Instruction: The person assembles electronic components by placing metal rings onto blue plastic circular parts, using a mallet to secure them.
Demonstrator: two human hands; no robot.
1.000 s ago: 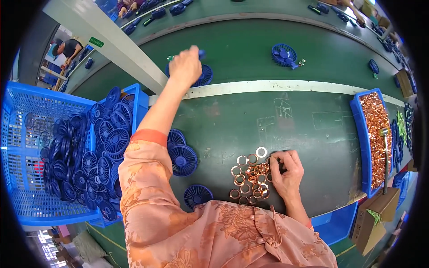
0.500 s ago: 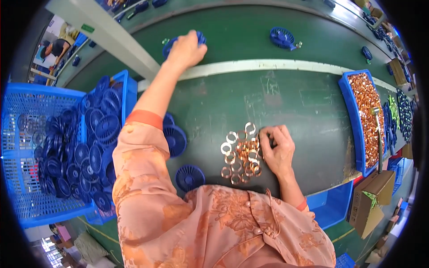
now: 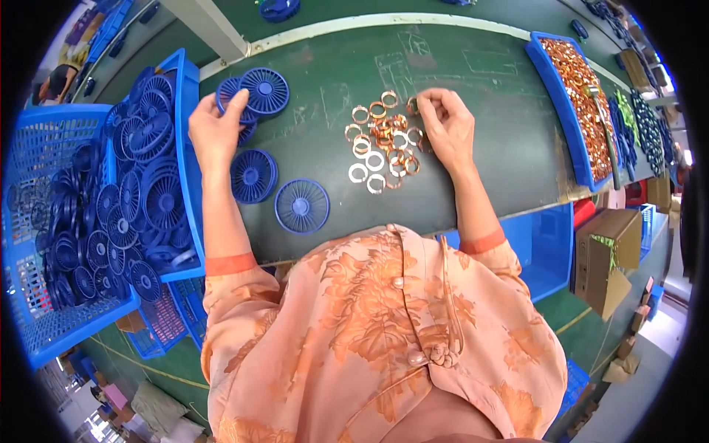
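Note:
My left hand point(image 3: 214, 131) is closed on the edge of a round blue fan grille point(image 3: 227, 94), thumb on top, at the left of the green worktop. Against it lies another blue grille point(image 3: 264, 91), and two more, a nearer grille point(image 3: 253, 176) and a spoked grille point(image 3: 302, 206), lie closer to me. My right hand point(image 3: 447, 127) is pinched at the right of a loose cluster of shiny copper rings point(image 3: 384, 133). A copper ring point(image 3: 412, 105) shows at its fingertips, partly hidden by them.
Blue crates point(image 3: 55, 325) heaped with blue grilles stand on the left. A long blue bin point(image 3: 538, 66) of copper pieces lies along the right, a tool across it. Beyond the pale rail point(image 3: 354, 23), a blue fan part point(image 3: 279, 7) sits on the conveyor. A cardboard box point(image 3: 609, 229) stands lower right.
My left hand has come back from the blue fan part on the conveyor and taken hold of a grille. My right hand remains by the rings, and the whole view has shifted.

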